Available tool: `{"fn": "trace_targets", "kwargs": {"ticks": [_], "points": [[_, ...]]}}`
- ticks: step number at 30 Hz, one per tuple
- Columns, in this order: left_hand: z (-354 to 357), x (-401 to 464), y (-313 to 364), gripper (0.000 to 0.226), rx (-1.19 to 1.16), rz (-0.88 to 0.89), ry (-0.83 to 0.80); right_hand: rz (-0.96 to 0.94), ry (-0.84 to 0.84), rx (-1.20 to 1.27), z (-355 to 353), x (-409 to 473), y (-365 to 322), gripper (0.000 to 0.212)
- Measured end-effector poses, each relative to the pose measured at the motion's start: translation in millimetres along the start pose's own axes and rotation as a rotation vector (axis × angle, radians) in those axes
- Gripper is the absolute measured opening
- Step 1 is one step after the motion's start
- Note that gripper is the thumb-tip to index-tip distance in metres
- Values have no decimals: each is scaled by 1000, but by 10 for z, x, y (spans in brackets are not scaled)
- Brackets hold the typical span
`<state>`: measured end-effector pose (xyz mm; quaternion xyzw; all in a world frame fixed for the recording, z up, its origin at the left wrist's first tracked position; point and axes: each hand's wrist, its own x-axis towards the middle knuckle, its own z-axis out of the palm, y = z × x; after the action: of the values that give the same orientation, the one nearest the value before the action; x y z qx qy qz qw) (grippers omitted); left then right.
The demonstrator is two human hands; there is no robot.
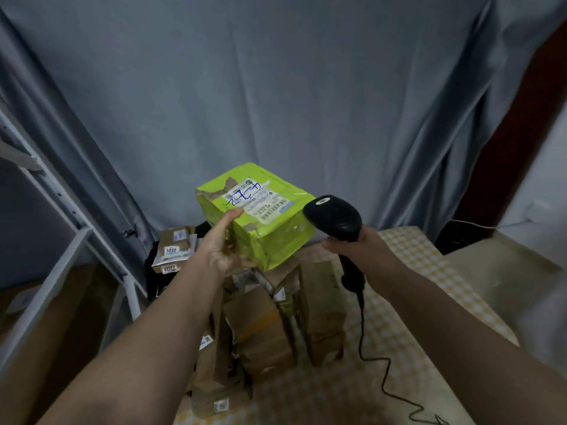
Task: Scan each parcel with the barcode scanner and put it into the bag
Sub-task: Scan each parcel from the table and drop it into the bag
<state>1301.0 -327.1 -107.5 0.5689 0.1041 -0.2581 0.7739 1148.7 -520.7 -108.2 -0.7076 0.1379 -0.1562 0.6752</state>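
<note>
My left hand (221, 243) holds up a lime-green parcel (276, 231) from below, thumb along its near left edge, white shipping label (260, 200) facing up. My right hand (356, 245) grips the handle of a black barcode scanner (333, 217), whose head sits just right of the parcel and points toward the label. The scanner's black cord (372, 360) trails down over the table. Several brown cardboard parcels (267, 329) lie piled on the table below the green one. A dark bag (153, 271) at the table's left end holds labelled parcels (173, 248).
The table carries a yellow-and-white checked cloth (411, 259). A white metal rack frame (70, 240) stands at the left. Grey curtain (276, 87) hangs behind everything. A dark red door edge (521, 148) and pale floor are at the right.
</note>
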Motion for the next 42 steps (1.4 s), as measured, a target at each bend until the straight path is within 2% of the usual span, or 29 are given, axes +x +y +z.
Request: {"fn": "trace_targets", "kwargs": {"ticks": [3,7,10,13,18,21,24,27,29,32,34,42], "points": [[265,43,-146,39,98,-114,-80,-7,135,87,-262,-131,39,22],[793,35,-360,41,272,-180,-178,-33,259,152,-708,-331,1,26],[1229,30,-609,61,386,-235,-267,-11,323,196,-1034,-509,1,22],[1702,-7,-944,70,446,-237,-311,23,418,219,-1403,-729,55,24],[2624,-391,-1625,62,516,-327,-586,65,593,212,-2208,-1279,128,23],[3094,-742,-2013,73,696,-407,-677,98,697,218,-2716,-1668,180,22],[3527,-1013,-2416,72,706,-458,-766,135,810,195,-3173,-2018,245,19],[3897,-1206,-2811,80,713,-495,-792,165,881,175,-3586,-2323,310,19],[4093,-1282,-3065,74,737,-494,-793,191,917,174,-3851,-2499,375,18],[4344,-1398,-3361,40,768,-481,-763,243,958,169,-4222,-2681,489,14],[4480,-1469,-3498,28,784,-482,-744,268,986,179,-4409,-2740,563,20],[5164,-1389,-3744,21,850,-447,-733,301,1041,245,-4988,-2612,753,14]]}}
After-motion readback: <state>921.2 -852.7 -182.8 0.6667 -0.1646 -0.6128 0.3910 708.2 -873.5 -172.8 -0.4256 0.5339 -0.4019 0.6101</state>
